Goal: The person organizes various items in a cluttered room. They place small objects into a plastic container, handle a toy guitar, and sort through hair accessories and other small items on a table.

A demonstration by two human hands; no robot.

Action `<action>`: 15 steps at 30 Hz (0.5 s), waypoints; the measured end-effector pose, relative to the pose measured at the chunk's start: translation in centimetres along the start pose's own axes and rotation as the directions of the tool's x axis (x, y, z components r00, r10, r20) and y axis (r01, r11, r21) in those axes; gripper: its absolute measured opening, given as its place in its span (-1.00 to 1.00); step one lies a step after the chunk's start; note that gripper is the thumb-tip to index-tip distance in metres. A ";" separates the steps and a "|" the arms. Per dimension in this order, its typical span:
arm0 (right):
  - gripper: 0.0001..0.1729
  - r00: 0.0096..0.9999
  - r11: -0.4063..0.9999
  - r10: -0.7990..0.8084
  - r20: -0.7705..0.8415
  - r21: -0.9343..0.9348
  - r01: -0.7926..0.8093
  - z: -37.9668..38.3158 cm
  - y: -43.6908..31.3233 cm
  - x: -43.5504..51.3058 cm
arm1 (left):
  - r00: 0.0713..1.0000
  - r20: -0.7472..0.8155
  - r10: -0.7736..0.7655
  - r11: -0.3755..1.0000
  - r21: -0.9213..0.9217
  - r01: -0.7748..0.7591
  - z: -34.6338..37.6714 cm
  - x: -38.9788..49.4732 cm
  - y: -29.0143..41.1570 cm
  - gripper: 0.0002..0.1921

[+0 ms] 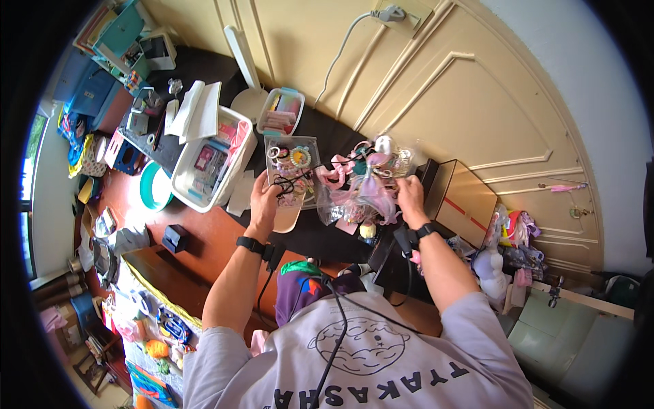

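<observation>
My left hand point(264, 203) grips the near left edge of a clear plastic box point(312, 148) that holds hair ties, bead bracelets and a yellow flower piece. Black elastic cords point(291, 180) trail over that box beside my left thumb. At the right, my right hand point(410, 197) holds the side of a second clear plastic container point(325, 207), which is heaped with hair accessories. A pink scrunchie point(334, 171) and a sheer pink-lilac bow point(377, 186) lie on top of the heap. My right fingertips are partly hidden by it.
A white storage bin point(204, 202) with packets stands left, papers point(196, 112) across its far rim. Behind are a small lidless bin point(281, 111) and a white lamp point(245, 66). A cardboard box point(462, 199) is at right. A round yellow-topped item point(367, 230) sits near the front edge.
</observation>
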State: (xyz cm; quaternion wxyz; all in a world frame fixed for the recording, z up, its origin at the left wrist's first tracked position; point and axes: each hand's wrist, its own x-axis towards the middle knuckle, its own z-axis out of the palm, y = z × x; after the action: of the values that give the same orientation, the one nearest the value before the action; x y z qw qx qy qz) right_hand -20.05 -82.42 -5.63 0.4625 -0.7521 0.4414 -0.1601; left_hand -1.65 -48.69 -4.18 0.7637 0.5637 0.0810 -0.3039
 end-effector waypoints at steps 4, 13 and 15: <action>-0.55 0.991 0.940 -0.127 -0.048 -0.325 0.104 5.0 -0.7 2.5 | 0.988 -0.125 0.092 0.928 0.371 -0.040 0.6 5.7 1.1 -0.53; -0.65 0.971 0.895 -0.237 0.035 -0.381 0.232 14.1 -2.1 3.9 | 0.989 -0.148 -0.004 0.932 0.359 0.057 0.1 10.8 -0.3 -0.69; -0.66 0.968 0.898 -0.237 0.081 -0.363 0.250 14.9 -1.8 3.5 | 0.987 -0.156 -0.050 0.947 0.306 0.097 -0.8 10.4 -0.4 -0.71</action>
State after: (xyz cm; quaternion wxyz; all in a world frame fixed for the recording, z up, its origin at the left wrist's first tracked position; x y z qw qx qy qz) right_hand -7.49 -76.69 -12.46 0.2964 -0.8777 0.3579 -0.1174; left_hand 6.65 -51.89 -9.65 0.6449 0.6949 0.1085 -0.2992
